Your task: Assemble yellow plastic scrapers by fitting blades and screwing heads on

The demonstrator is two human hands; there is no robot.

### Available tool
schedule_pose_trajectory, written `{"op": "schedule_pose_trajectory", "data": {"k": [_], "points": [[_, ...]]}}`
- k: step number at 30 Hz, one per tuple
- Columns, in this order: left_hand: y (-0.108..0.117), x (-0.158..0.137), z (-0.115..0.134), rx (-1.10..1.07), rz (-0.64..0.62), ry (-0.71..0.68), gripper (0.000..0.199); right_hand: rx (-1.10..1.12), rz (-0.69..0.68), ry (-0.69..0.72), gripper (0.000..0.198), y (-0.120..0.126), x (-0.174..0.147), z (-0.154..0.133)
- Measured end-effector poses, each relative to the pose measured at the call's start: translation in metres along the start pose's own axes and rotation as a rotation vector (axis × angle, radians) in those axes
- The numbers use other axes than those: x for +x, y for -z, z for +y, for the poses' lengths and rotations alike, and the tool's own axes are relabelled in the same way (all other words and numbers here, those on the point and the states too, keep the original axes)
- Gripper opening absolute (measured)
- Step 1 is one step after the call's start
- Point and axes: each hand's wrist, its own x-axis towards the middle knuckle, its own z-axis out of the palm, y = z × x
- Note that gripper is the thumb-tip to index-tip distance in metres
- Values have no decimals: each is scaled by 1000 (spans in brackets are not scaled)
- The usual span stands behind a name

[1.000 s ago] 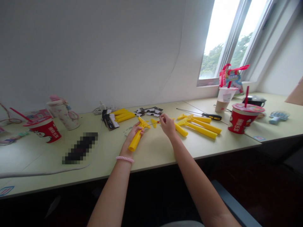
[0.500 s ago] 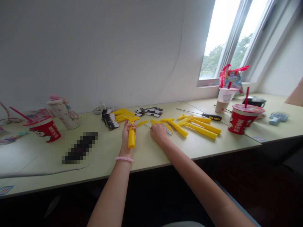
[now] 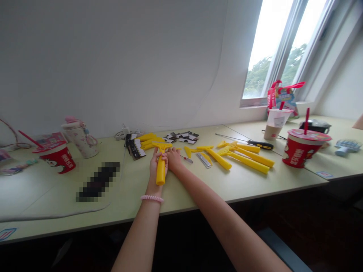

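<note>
My left hand [image 3: 156, 166] is closed round the handle of a yellow scraper [image 3: 160, 172], its wide head pointing away from me. Close beside it, my right hand [image 3: 174, 160] reaches over the table with fingers stretched out and a little apart. At its fingertips lies a small yellow piece [image 3: 179, 149], mostly hidden by the hand. Just to the right are a small screwdriver [image 3: 187, 159], a loose yellow cover [image 3: 187, 152] and a stack of metal blades [image 3: 203, 160]. More yellow scrapers [image 3: 246, 160] lie farther right.
Yellow handles [image 3: 149, 140] and black cards [image 3: 136, 148] are heaped behind my left hand, with more cards [image 3: 183, 136] at the wall. A black-and-yellow screwdriver [image 3: 259, 144], a red cup [image 3: 302, 151] and another red cup [image 3: 61, 158] stand or lie on the table [image 3: 127, 206].
My right hand has moved left, away from the small screwdriver, which now lies in sight, to the yellow piece beside my left hand. The left hand still holds the scraper. The view has shifted slightly.
</note>
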Motion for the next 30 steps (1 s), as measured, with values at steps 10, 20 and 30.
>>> {"op": "schedule_pose_trajectory", "data": {"k": [10, 20, 30], "points": [[-4, -3, -2, -26, -28, 40, 48, 19, -46, 32, 27, 3, 10, 7], [-8, -4, -5, 67, -70, 127, 56, -165, -60, 199, 25, 24, -29, 29], [-9, -9, -9, 320, -129, 244, 70, 1026, 187, -241, 9, 47, -43, 81]]}}
